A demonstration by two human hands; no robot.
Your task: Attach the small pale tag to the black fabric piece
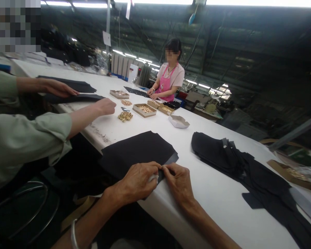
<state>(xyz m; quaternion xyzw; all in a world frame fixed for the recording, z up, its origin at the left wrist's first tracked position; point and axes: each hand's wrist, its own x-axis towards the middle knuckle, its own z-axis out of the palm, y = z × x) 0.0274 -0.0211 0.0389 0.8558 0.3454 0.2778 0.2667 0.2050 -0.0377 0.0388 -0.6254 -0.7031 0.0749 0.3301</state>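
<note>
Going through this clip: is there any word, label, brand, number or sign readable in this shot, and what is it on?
No text can be read in this view.
Paper sheet on the pole: any writing is too small to read.
White carton beyond the far table end: any print is too blurred to read.
Paper strip hanging overhead: nothing legible.

The left hand (pixel 136 181) and right hand (pixel 178 183) are bare and lean, with creased skin over the knuckles and short nails. Both forearms are bare too. A plain, smooth silver bangle (pixel 74 235) circles the left forearm, the only thing worn that shows.
</note>
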